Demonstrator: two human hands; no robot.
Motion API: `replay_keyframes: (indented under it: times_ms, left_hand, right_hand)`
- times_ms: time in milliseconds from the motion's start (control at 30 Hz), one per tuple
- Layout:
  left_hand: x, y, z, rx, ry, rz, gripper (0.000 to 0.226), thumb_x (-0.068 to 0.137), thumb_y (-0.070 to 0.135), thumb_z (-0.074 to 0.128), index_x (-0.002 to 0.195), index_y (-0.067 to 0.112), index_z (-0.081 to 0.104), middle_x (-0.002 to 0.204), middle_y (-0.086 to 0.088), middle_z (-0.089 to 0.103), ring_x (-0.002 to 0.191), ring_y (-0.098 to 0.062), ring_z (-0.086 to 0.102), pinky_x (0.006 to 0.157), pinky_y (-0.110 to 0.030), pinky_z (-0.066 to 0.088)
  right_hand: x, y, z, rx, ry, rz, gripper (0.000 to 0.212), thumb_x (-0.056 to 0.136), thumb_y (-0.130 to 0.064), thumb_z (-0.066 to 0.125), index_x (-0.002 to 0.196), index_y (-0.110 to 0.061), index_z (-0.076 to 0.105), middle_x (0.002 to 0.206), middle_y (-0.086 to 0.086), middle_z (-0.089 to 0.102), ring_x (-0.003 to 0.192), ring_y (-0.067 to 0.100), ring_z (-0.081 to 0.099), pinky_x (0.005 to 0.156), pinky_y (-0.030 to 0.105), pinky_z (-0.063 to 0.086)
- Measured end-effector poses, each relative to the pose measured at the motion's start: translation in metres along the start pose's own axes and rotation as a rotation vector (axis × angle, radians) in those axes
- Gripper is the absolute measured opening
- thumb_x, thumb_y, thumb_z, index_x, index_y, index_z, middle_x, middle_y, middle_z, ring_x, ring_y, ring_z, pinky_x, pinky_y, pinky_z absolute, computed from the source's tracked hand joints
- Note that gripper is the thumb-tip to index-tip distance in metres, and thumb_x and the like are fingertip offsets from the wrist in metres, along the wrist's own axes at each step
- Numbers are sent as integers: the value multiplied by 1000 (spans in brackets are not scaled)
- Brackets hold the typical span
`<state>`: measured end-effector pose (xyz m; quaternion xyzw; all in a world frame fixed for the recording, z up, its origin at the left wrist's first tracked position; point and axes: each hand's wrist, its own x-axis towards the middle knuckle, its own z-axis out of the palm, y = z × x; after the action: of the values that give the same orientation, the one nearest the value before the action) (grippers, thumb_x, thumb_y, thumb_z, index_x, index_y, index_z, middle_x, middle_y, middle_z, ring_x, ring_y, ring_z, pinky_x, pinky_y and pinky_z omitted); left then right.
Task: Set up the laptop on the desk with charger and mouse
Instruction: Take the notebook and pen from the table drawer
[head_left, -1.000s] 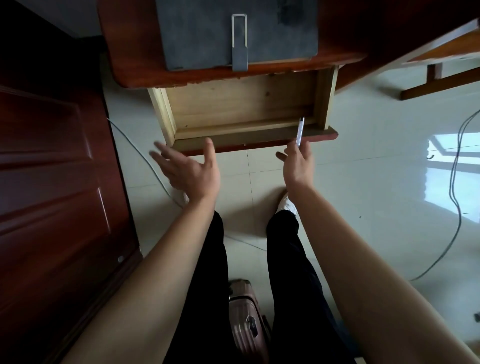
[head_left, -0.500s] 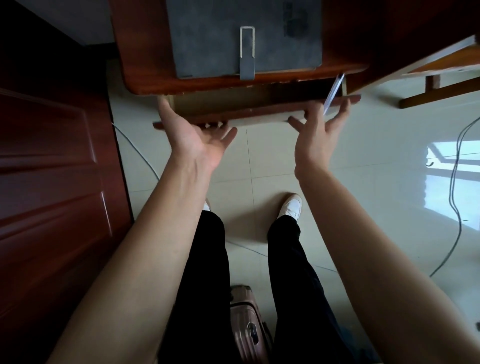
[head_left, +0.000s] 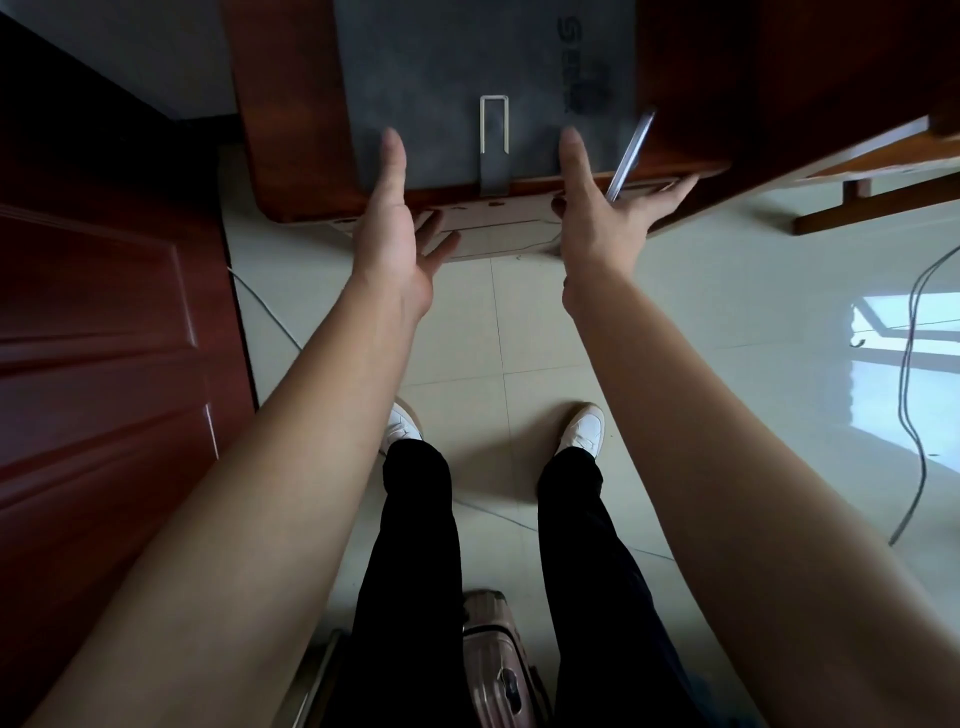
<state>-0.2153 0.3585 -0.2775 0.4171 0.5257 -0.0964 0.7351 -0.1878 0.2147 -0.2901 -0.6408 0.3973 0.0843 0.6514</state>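
Observation:
A grey felt case (head_left: 441, 78) with a strap and metal loop lies flat on the red-brown desk (head_left: 291, 130). Just under the desk's front edge, only the drawer front (head_left: 498, 236) shows. My left hand (head_left: 397, 228) is flat against that front, fingers apart and thumb up over the desk edge. My right hand (head_left: 597, 218) presses the same front further right and holds a slim silver pen (head_left: 631, 156) between its fingers, pointing up over the case. I see no bare laptop, charger or mouse.
A dark red door (head_left: 104, 364) stands close on the left. A pink suitcase (head_left: 493, 660) sits behind my legs. A dark cable (head_left: 906, 389) runs over the glossy tiles at right, a thin white cable (head_left: 265, 312) at left. Wooden furniture (head_left: 872, 176) stands at the right.
The drawer was open with its inside showing; both hands pushed it in under the desk. The pen stayed in my right hand throughout.

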Motion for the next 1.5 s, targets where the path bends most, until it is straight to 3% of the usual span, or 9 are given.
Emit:
replay_keyframes:
  times_ms: [167, 267, 500, 567, 700, 1000, 1133, 1333, 1500]
  left_hand:
    - [-4, -1, -10, 145, 333, 145, 83, 69, 59, 80, 129, 17, 42, 123, -1, 52, 105, -17, 59, 86, -29, 57]
    - [-19, 2, -20, 344, 526, 604, 79, 76, 35, 80, 131, 2, 35, 122, -9, 37, 105, -19, 44, 79, -5, 40]
    - [8, 71, 29, 1252, 316, 1288, 67, 87, 49, 53, 135, 3, 50, 136, -20, 50, 127, -34, 48, 104, -36, 36]
    - [23, 94, 58, 1526, 178, 1265, 68, 91, 55, 40, 144, 13, 43, 148, -14, 43, 138, -31, 39, 111, -39, 32]
    - [38, 104, 89, 1719, -50, 1083, 66, 90, 66, 40, 141, 24, 45, 146, -10, 48, 134, -34, 43, 107, -45, 39]
    - [-5, 59, 54, 1783, 54, 717, 76, 93, 64, 42, 154, 25, 22, 159, -13, 24, 144, -38, 24, 114, -54, 21]
    - [-30, 54, 35, 1368, -38, 354, 89, 70, 81, 40, 139, 26, 52, 146, -11, 47, 133, -34, 45, 113, -49, 34]
    - [-113, 41, 28, 1005, -305, -59, 46, 103, 53, 34, 81, 18, 55, 68, 4, 71, 51, -5, 67, 43, -17, 50]
    - [-193, 37, 46, 1011, -471, -219, 63, 96, 68, 29, 139, 25, 48, 128, -6, 54, 96, -18, 55, 73, -34, 43]
  right_hand:
    - [-8, -15, -3, -87, -147, 241, 76, 81, -61, 76, 135, -12, 53, 114, 4, 73, 89, 19, 78, 40, 22, 34]
    - [-14, -23, -6, -51, -185, 291, 62, 88, -55, 72, 131, -14, 56, 116, 7, 72, 82, 17, 79, 36, 21, 30]
    - [-30, -26, -20, 64, -323, 362, 31, 108, -33, 46, 132, -14, 41, 117, 17, 68, 88, 31, 78, 42, 23, 47]
    - [-32, -27, -22, 160, -358, 394, 23, 109, -29, 44, 127, -15, 40, 128, 19, 62, 95, 36, 76, 72, 38, 64]
    - [-29, -20, -26, 295, -386, 454, 26, 107, -30, 48, 128, -16, 50, 137, 16, 55, 120, 40, 62, 105, 57, 50]
    - [-39, 3, -36, 280, -455, 426, 66, 95, -59, 44, 154, -30, 38, 149, 9, 53, 127, 32, 58, 104, 61, 42]
    - [-50, -3, -61, 256, -457, 491, 56, 104, -60, 31, 136, -24, 59, 130, 8, 66, 121, 29, 62, 107, 62, 42]
    - [-89, -30, -141, 119, -442, 489, 55, 104, -62, 29, 125, -26, 65, 114, 9, 67, 114, 30, 62, 105, 62, 44]
    - [-148, -79, -223, 80, -343, 410, 53, 101, -64, 39, 124, -29, 71, 118, 17, 65, 115, 36, 64, 102, 65, 47]
